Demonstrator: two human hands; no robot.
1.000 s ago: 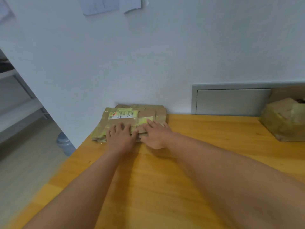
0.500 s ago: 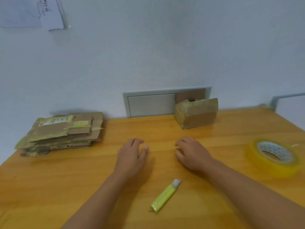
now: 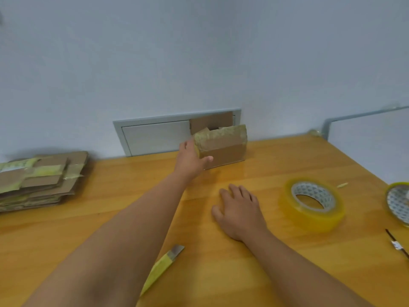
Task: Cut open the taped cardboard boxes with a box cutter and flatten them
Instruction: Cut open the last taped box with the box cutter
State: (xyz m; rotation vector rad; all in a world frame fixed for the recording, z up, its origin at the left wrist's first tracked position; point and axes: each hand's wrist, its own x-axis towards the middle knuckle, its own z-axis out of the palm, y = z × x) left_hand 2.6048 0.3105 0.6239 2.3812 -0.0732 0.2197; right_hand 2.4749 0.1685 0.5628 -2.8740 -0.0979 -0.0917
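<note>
This looks like a plain workroom or packing corner rather than a home. A varnished wooden table point(image 3: 276, 251) stands pushed against a bare, pale wall point(image 3: 199, 52), which carries a grey metal access hatch point(image 3: 155, 136) just above the table's far edge. Packing supplies lie about: two rolls of clear tape point(image 3: 311, 203) near the right edge, a yellow box cutter point(image 3: 162, 268) toward the near edge, and a stack of flattened cardboard point(image 3: 39, 178) at the far left corner (tape still clinging to it).
</note>
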